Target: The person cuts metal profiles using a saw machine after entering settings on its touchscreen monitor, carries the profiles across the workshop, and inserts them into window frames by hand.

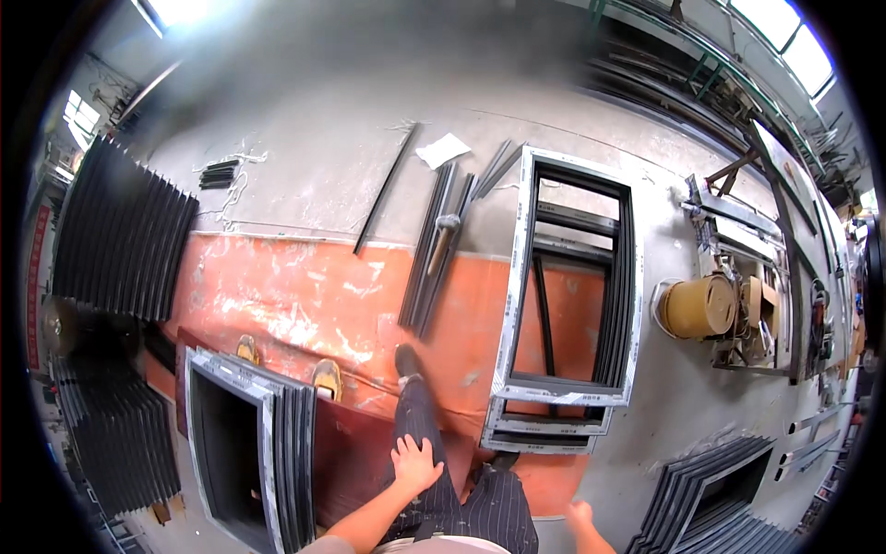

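My left hand [417, 466] rests on my left thigh, its fingers spread and nothing in it. At the lower right my right hand [580, 513] hangs beside my right leg. Its fingers are mostly hidden, and nothing shows in it. Ahead of it stands a stack of grey rectangular window frames [510, 286] with printed protective film. On my left another stack of dark frames [273, 406] stands beside a dark red board [355, 452]. A mallet [438, 251] lies on long dark profiles [423, 277] in front of me.
An orange sheet [277, 286] covers part of the grey floor. Dark frame stacks [125, 231] line the far left, and more frames [701, 494] stand at the lower right. A yellow bucket [697, 309] lies by a metal stand on the right. A white sheet [443, 150] lies farther off.
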Demonstrator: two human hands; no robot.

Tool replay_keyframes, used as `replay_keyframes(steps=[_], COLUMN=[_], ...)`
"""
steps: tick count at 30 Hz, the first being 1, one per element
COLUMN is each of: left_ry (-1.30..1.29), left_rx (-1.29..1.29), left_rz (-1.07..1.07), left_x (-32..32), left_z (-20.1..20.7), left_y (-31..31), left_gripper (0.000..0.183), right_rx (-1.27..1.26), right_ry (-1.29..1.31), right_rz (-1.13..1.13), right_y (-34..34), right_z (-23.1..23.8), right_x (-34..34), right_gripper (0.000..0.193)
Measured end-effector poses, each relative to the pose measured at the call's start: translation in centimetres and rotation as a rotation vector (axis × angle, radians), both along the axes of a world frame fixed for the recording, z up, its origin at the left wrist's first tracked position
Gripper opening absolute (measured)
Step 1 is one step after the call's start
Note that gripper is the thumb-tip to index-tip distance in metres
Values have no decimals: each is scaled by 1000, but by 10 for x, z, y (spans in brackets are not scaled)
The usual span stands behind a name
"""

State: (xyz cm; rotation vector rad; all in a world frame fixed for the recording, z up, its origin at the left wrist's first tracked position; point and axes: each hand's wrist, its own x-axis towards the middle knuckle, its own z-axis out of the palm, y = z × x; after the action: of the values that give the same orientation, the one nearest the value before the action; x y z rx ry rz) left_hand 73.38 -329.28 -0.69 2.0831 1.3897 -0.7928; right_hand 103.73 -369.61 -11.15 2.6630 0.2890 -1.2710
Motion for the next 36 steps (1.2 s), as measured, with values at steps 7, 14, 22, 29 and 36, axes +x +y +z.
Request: replay_keyframes(steps=[7,14,22,29,36], left_ry=[-72,-4,14,-97,-456], left_rx=[-211,-354,-371,-167,-26], left_rz=[-44,72,-51,-194,-9], left_x=[-73,-83,-51,64,215], left_z=[8,3,-12,-43,-89], left_y=[123,197,292,392,526], left_gripper=[70,62,56,43,32], right_rx=[-17,455,568,375,835], right_ry=[75,130,121,-29,164], right_rz=[-440,-224,-377,-234,-432], right_y=[76,311,472,535,713], right_z=[36,0,36,-21,-38], right_x=[-85,-140,-94,-25,75], right_gripper=[16,22,23,25,18])
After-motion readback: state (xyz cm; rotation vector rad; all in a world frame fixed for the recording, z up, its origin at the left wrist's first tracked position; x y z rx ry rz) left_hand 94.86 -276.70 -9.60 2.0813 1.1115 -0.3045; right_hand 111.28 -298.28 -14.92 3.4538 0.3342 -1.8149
